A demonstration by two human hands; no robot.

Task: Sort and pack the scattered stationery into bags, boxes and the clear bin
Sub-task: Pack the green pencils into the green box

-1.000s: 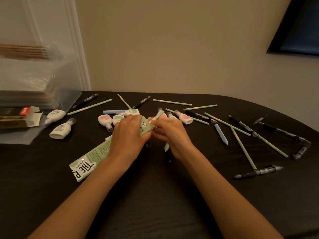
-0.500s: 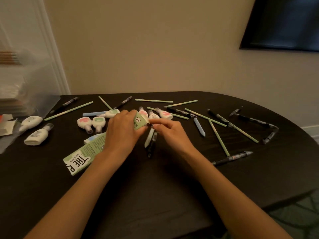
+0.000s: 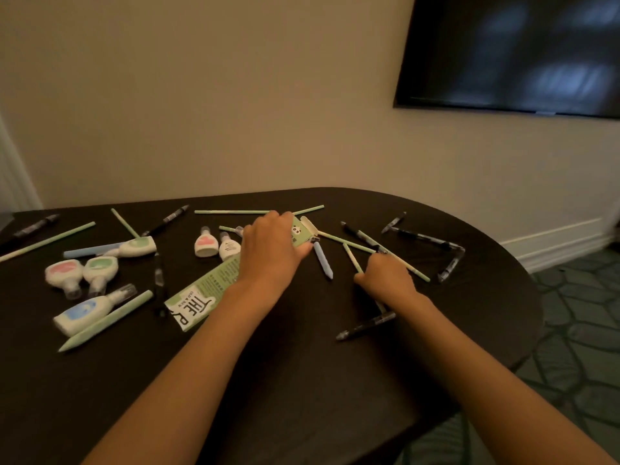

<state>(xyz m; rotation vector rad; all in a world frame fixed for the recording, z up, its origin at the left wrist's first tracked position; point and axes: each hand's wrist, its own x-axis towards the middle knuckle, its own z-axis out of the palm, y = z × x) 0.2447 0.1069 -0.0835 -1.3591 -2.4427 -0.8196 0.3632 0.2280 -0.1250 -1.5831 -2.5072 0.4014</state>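
We record one long pale green box [image 3: 204,290] lying slantwise on the dark surface [image 3: 302,380], its near end toward the camera and its far end under the left hand [image 3: 271,253]. The left hand grips the far end, fingers curled over the top and thumb at the side. The end flap [image 3: 309,225] stands open just beyond the fingertips. A small panda face is printed beside the opening. On the white near end we read large black letters, "THE P", upside down to the camera; the smaller print beside them is too blurred to read.

The right hand [image 3: 387,280] is to the right of the box, apart from it, with its fingers closed round the near end of a thin green pencil [image 3: 350,255]. A pale blue pencil [image 3: 322,260] lies between the two hands, just beside the open end of the box.

Further thin green pencils and black pens [image 3: 367,325] lie scattered across the surface. White bottles [image 3: 204,246] with pink, green and blue patches lie left of the box; their labels cannot be read
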